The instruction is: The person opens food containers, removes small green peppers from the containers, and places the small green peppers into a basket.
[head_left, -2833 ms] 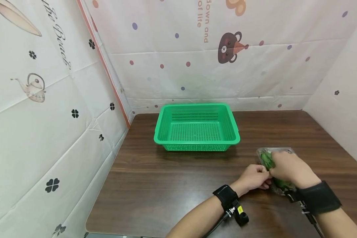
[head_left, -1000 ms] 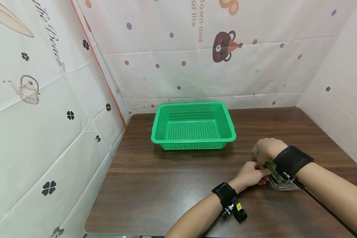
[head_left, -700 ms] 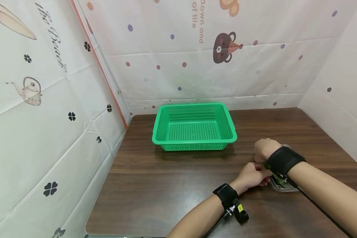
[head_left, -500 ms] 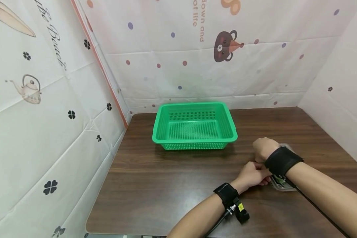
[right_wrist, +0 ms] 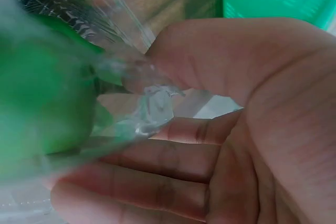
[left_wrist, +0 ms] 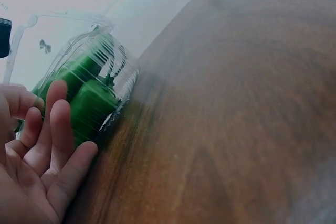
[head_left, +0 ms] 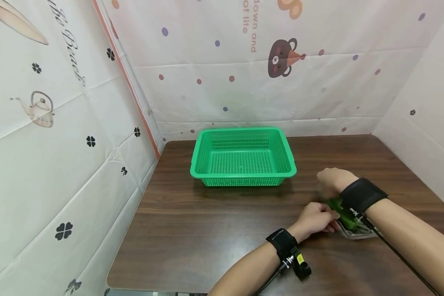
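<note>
Both hands work one clear plastic clamshell box (head_left: 351, 228) on the near right of the tabletop (head_left: 214, 230). The right hand (head_left: 333, 181) curls over its far end, fingers (right_wrist: 173, 177) bent around a clear plastic edge, so its grip is clamped on the box. The left hand (head_left: 315, 218) rests against the near left side with fingers (left_wrist: 52, 129) nearly straight, a loose, spread grip that steadies rather than clasps.

Largest first: one brown wooden tabletop, then one green mesh basket (head_left: 243, 157) standing empty toward the far middle, well apart from the hands, then the one box with green vegetables (left_wrist: 86, 100) inside; how many pieces it holds cannot be told.

The thin plastic looks slippery and springy, so it could snap out of the right-hand fingers, or the box could skid toward the right edge because the left hand only presses it. A hard squeeze might crush the shell.
</note>
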`<state>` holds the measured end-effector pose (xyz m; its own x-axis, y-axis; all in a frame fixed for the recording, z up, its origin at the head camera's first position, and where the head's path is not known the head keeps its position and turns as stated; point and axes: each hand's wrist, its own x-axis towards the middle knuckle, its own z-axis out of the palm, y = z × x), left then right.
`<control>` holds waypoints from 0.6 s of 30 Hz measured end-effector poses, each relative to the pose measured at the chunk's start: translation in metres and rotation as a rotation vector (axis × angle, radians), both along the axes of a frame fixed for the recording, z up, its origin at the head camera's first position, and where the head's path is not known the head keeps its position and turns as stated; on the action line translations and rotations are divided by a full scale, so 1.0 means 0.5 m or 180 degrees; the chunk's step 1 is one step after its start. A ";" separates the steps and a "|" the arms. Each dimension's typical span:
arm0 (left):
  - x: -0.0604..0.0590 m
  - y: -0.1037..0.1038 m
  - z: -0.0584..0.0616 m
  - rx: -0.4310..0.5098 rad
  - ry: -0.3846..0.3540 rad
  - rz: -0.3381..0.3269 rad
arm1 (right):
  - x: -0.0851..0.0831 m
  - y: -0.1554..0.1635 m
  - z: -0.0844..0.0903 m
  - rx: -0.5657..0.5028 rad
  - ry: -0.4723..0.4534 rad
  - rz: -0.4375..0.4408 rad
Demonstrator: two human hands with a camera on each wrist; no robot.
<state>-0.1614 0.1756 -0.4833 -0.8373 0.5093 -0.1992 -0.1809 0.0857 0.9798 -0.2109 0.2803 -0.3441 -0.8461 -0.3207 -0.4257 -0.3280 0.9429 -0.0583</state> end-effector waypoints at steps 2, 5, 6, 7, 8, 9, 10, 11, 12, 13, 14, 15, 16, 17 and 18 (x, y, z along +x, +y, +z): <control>0.000 0.000 0.000 0.0061 -0.0042 -0.0038 | -0.004 0.005 0.005 -0.0016 -0.0062 -0.0009; -0.001 0.000 0.002 0.0132 -0.0113 -0.0075 | -0.009 0.014 0.012 -0.0108 -0.0179 -0.0099; -0.001 0.000 0.003 0.0153 -0.0133 -0.0078 | -0.010 0.018 0.013 -0.0153 -0.0217 -0.0148; -0.001 0.000 0.003 0.0169 -0.0142 -0.0077 | -0.011 0.022 0.016 -0.0218 -0.0268 -0.0210; -0.001 0.000 0.004 0.0176 -0.0146 -0.0073 | -0.012 0.025 0.018 -0.0267 -0.0302 -0.0262; -0.002 0.000 0.004 0.0186 -0.0152 -0.0067 | -0.012 0.029 0.020 -0.0293 -0.0322 -0.0285; -0.002 0.001 0.005 0.0191 -0.0153 -0.0062 | -0.012 0.031 0.022 -0.0313 -0.0333 -0.0317; -0.002 0.001 0.005 0.0185 -0.0152 -0.0059 | -0.012 0.033 0.024 -0.0319 -0.0329 -0.0315; -0.002 0.001 0.004 0.0184 -0.0156 -0.0056 | -0.012 0.035 0.025 -0.0314 -0.0326 -0.0311; -0.003 0.002 0.005 0.0180 -0.0159 -0.0057 | -0.011 0.035 0.028 -0.0310 -0.0322 -0.0312; -0.003 0.002 0.005 0.0176 -0.0163 -0.0060 | -0.010 0.036 0.030 -0.0287 -0.0301 -0.0293; -0.003 0.002 0.005 0.0171 -0.0161 -0.0063 | -0.009 0.036 0.032 -0.0264 -0.0287 -0.0284; -0.003 0.002 0.005 0.0165 -0.0158 -0.0063 | -0.008 0.037 0.034 -0.0249 -0.0279 -0.0290; -0.003 0.003 0.005 0.0159 -0.0152 -0.0060 | -0.006 0.037 0.036 -0.0236 -0.0277 -0.0300; -0.003 0.003 0.005 0.0153 -0.0144 -0.0056 | -0.005 0.036 0.037 -0.0228 -0.0270 -0.0317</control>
<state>-0.1630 0.1772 -0.4810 -0.8188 0.5337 -0.2115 -0.2239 0.0424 0.9737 -0.2133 0.2985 -0.3255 -0.8372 -0.2689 -0.4762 -0.2240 0.9630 -0.1500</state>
